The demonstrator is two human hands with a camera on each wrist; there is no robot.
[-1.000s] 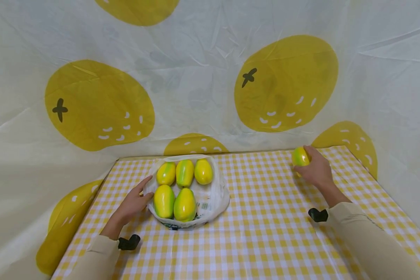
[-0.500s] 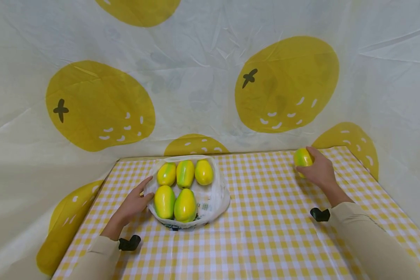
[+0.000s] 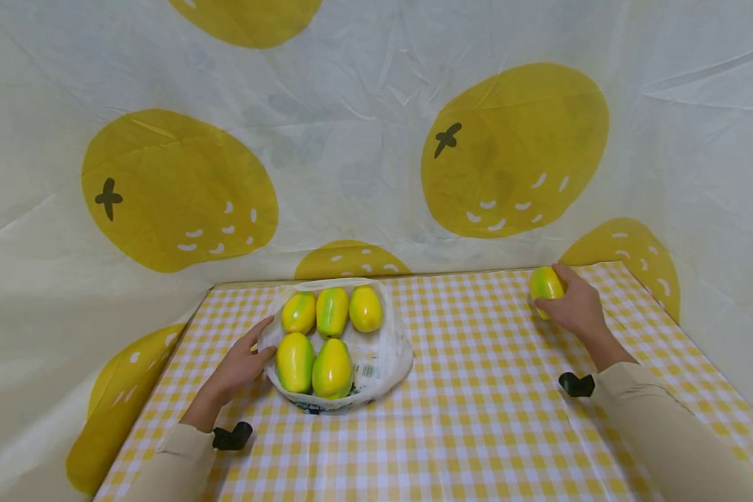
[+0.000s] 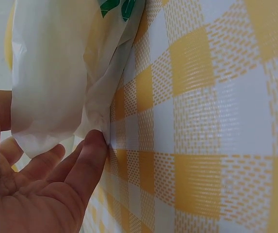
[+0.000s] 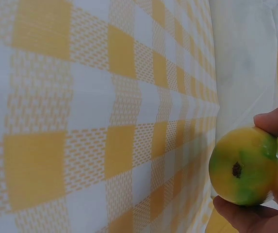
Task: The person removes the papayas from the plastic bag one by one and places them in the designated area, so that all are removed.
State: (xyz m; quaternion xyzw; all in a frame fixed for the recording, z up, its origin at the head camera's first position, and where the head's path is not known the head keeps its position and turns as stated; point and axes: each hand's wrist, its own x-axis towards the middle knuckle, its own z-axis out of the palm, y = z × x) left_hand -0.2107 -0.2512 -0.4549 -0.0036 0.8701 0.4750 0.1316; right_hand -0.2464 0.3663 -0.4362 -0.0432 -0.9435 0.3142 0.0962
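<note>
At the back right of the table, my right hand point(image 3: 575, 301) grips a glossy yellow-green oval fruit point(image 3: 547, 289) between thumb and fingers. Its dark stem spot shows in the right wrist view, where the fruit point(image 5: 245, 167) is close over the cloth. On the left, a white plastic bag point(image 3: 394, 355) lies with its mouth spread wide around several similar fruits point(image 3: 295, 362). My left hand point(image 3: 237, 366) rests against the bag's left side with fingers spread. From the left wrist view, the fingers point(image 4: 88, 160) touch the bag's wall low down, near the cloth; part of the hand is behind the plastic.
A yellow-and-white checked cloth point(image 3: 470, 390) covers the table. Behind the table's back edge hangs a pale curtain point(image 3: 351, 139) printed with large yellow fruits, and it continues along both sides. A dark strap piece point(image 3: 232, 436) sits at each wrist.
My right hand has shifted slightly right with the fruit in its grip. The left hand, the bag and the fruits inside stay where they were.
</note>
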